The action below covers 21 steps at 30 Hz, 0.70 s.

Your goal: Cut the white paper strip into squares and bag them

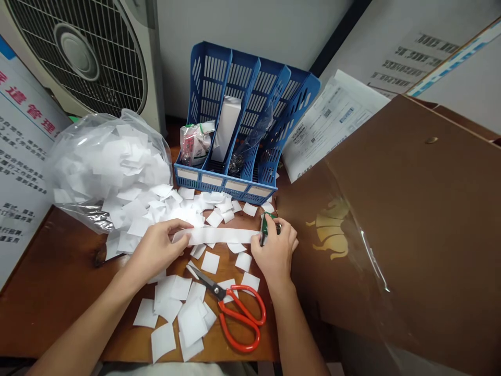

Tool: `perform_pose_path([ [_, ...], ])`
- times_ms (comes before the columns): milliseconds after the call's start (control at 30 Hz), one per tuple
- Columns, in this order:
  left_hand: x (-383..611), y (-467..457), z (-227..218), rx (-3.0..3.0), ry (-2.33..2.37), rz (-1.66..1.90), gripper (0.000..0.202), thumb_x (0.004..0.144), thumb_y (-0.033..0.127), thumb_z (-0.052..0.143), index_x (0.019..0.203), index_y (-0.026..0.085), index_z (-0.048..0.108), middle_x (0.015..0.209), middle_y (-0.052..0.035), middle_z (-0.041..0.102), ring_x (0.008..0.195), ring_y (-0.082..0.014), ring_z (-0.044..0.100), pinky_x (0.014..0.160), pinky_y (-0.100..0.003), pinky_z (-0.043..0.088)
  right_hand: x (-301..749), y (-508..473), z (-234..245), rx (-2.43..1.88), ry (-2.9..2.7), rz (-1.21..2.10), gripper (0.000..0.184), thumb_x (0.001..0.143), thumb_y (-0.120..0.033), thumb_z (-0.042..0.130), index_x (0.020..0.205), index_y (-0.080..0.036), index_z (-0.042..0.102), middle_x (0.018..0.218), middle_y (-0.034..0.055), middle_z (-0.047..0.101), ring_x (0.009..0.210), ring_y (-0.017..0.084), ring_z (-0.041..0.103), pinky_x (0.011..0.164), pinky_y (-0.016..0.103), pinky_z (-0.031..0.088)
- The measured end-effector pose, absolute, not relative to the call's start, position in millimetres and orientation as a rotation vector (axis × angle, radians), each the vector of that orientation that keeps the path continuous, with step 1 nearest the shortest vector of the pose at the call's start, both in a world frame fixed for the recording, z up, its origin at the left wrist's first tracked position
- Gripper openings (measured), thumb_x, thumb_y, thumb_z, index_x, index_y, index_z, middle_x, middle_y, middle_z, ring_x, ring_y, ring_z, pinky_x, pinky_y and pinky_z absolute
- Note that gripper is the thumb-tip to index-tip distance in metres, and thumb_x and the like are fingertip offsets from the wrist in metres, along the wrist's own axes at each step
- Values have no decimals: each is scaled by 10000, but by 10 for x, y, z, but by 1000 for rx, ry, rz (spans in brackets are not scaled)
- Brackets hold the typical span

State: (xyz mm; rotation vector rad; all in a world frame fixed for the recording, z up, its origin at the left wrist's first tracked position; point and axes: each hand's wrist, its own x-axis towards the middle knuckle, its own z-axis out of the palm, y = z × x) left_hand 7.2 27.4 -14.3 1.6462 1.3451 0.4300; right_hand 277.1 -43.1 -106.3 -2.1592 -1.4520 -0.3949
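A long white paper strip (225, 235) runs level between my two hands over the table. My left hand (162, 248) pinches its left end between thumb and fingers. At the other end, my right hand (276, 250) is closed around a small green-and-black tool (264, 225), mostly hidden by the fingers; its exact kind I cannot make out. The strip's right end meets this tool. Below the strip lie scissors (230, 305) with red handles, blades slightly apart and pointing up-left. Small white paper squares (191, 318) are scattered around them, some overlapping.
A clear plastic bag (113, 162) full of paper squares spills onto the wooden table (58, 292) at left. Behind stands a blue file rack (242, 180) holding small packets and a white box (227, 128). A fan (82, 55) is behind the bag; a brown box (391, 224) borders the right side.
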Motion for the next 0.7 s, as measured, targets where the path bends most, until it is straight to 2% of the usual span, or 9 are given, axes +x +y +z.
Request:
perform_pose_path([
  [100,70,275,-147,1658,1337,443,321,881,409,621,1088,191,732,806,0,751,661,-204,719,666,-287,511,2825,-516,-1060,-2131,-1545,-275,653,805,-300,607,1437,-149,541,1478,217,499,1286,426,463,1002,618,460],
  [167,63,278,-160,1648,1326,454,320,879,409,622,1086,189,732,823,-3,754,656,-197,716,667,-285,520,2868,-580,-1072,-2097,-1603,-228,635,877,-311,570,1488,-150,501,1541,193,478,1346,413,431,1059,608,455],
  [267,58,286,-185,1632,1321,463,340,876,422,623,1091,182,732,840,-13,754,649,-192,709,666,-287,543,2893,-654,-1104,-2035,-1605,-235,516,967,-314,519,1459,-162,551,1506,153,550,1352,370,451,1103,563,462],
  [400,64,287,-186,1668,1341,454,364,876,448,627,1107,187,733,855,-24,765,661,-199,702,663,-290,550,2837,-681,-1149,-2002,-1560,-307,426,975,-285,542,1376,-164,619,1428,149,621,1313,346,510,1098,550,473],
  [500,54,263,-124,1776,1348,406,315,897,469,620,1017,206,744,791,-8,760,643,-195,689,636,-272,503,2783,-652,-1145,-2041,-1545,-358,394,969,-252,547,1340,-151,632,1408,150,637,1318,360,519,1096,583,461],
  [633,-5,197,7,1837,1365,330,331,925,529,601,915,222,723,700,11,730,608,-184,665,586,-257,441,2679,-698,-968,-2015,-1499,-418,406,948,-250,588,1318,-88,626,1459,232,552,1384,416,427,1115,606,425],
  [700,-47,168,48,1819,1350,296,353,941,543,579,897,217,708,719,1,733,628,-189,679,582,-257,444,2580,-839,-808,-1927,-1475,-391,379,951,-272,615,1291,-105,625,1397,237,574,1323,395,482,1094,573,443],
])
